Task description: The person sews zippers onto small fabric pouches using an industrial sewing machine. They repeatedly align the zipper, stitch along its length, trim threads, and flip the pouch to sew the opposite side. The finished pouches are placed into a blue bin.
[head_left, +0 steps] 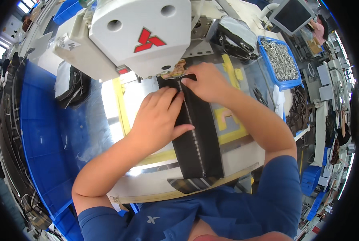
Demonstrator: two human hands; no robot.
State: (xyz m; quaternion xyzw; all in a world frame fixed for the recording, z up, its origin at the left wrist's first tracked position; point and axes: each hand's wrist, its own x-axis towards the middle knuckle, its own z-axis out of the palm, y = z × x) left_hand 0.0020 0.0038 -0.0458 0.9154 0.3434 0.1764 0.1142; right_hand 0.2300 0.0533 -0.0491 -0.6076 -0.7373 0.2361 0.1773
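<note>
A long black fabric piece (205,144) with a metal zipper (191,132) lies lengthwise under the head of a white sewing machine (139,28), a striped cloth edge (189,184) at its near end. My left hand (159,116) lies on the fabric left of the zipper, fingers slightly apart and thumb stretched toward the zipper. My right hand (203,80) is closed at the fabric's far end, thumb and fingers gripping it beside the zipper, close to the machine's metal foot (172,74).
A blue tray of zipper pulls (280,60), black fabric stacks (235,36) (71,86), a tall blue bin (39,140) at left, dark small pieces (296,108) and a monitor (292,15) surround the worktop (143,180). A co-worker (319,30) is at the upper right.
</note>
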